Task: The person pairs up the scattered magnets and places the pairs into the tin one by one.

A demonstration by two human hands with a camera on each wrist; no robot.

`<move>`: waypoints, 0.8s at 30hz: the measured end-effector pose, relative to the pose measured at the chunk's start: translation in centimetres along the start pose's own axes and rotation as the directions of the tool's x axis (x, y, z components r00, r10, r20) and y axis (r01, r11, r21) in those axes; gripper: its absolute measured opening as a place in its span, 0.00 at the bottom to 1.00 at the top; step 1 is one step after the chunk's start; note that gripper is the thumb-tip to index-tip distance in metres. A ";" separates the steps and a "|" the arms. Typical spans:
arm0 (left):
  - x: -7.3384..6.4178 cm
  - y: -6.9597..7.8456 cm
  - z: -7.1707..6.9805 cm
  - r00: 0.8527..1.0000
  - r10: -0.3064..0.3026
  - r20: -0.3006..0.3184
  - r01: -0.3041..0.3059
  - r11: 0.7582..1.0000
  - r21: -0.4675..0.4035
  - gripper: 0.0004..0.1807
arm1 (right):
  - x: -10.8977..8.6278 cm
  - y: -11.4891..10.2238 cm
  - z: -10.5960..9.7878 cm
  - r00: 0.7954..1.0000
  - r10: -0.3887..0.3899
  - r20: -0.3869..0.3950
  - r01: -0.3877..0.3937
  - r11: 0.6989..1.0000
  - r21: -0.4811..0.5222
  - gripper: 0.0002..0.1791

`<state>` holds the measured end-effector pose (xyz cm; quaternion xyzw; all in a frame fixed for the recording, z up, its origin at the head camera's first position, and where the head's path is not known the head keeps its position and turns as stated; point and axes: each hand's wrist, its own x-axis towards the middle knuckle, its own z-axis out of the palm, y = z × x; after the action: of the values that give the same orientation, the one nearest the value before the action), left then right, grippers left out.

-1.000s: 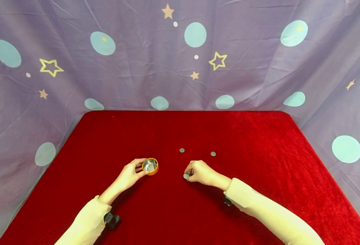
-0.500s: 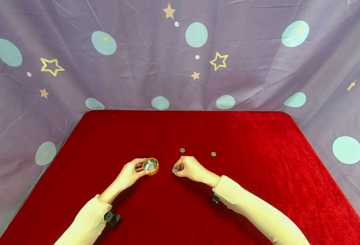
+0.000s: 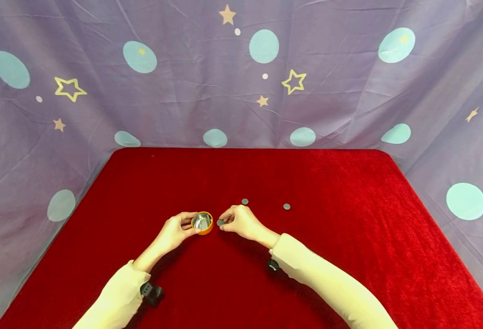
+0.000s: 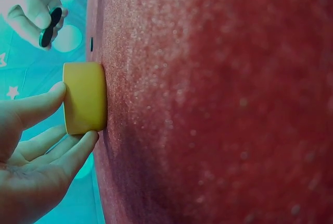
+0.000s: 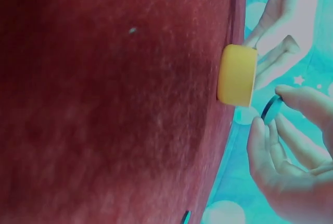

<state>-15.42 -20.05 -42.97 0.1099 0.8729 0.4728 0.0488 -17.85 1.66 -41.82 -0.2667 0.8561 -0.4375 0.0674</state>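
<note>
My left hand grips a small round bowl, orange-yellow outside and shiny metal inside. The bowl stands upright on the red cloth, with thumb and fingers on opposite sides of its wall in the left wrist view. Just right of the bowl, my right hand pinches a thin, dark, coin-like disc between thumb and fingertips. That disc is raised above the cloth, near the height of the bowl's rim, and apart from it. Two similar grey discs lie flat farther back, one disc behind the right hand and another disc to its right.
Red velvety cloth covers the whole table. A purple curtain with stars and blue ovals hangs behind and at both sides. Dark camera straps sit on the wrists over pale sleeves.
My right hand has moved left and slightly away from me, carrying the disc from near the cloth to beside the bowl. The left hand and bowl have stayed in place.
</note>
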 end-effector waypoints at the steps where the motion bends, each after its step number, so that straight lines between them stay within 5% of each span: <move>1: 0.0 0.0 0.0 1.000 -0.002 0.002 0.002 1.000 0.001 0.24 | 0.1 0.0 0.2 1.000 0.005 -0.002 -0.005 1.000 0.005 0.08; 24: 0.2 -0.2 -0.2 0.998 -0.045 0.034 0.045 0.999 -0.001 0.26 | 1.6 -0.7 2.6 0.991 0.119 -0.067 -0.103 0.973 0.205 0.09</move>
<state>-15.67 -20.26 -43.03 0.0984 0.8737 0.4705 0.0744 -18.05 -1.35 -42.61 -0.1928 0.8230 -0.5276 0.0845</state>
